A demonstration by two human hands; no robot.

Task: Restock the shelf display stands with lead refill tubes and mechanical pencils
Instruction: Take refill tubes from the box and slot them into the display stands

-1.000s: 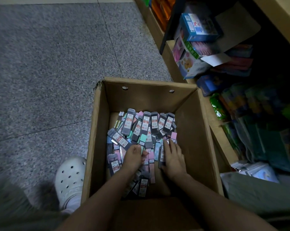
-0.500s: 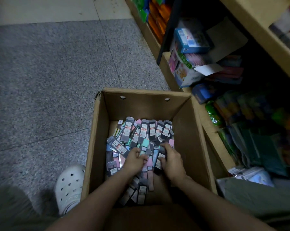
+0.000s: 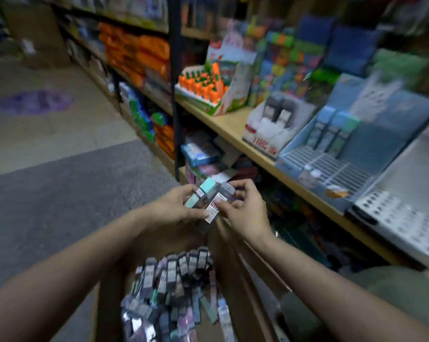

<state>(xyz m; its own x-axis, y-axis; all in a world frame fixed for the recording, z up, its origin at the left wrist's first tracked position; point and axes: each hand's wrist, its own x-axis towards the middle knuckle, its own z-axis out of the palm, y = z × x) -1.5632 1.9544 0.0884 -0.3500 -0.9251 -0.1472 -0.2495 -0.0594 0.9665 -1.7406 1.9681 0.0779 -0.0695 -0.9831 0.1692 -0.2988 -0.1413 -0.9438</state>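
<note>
Head view: left hand (image 3: 181, 206) and right hand (image 3: 243, 213) raised together above cardboard box (image 3: 235, 287), fingers of both curled round small bunch of lead refill tubes (image 3: 208, 201); three, maybe four, blur hides count. Box holds dozens more. Blue display stand (image 3: 332, 169) on shelf (image 3: 223, 124): three tubes standing, slotted rows mostly bare. Judgement: restock barely begun; placing handful comes next.

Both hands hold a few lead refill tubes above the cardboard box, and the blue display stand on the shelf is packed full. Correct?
Not quite. The head view shows the blue display stand mostly empty, only a few tubes at its back. The left hand and right hand do hold lead refill tubes above the cardboard box.
</note>
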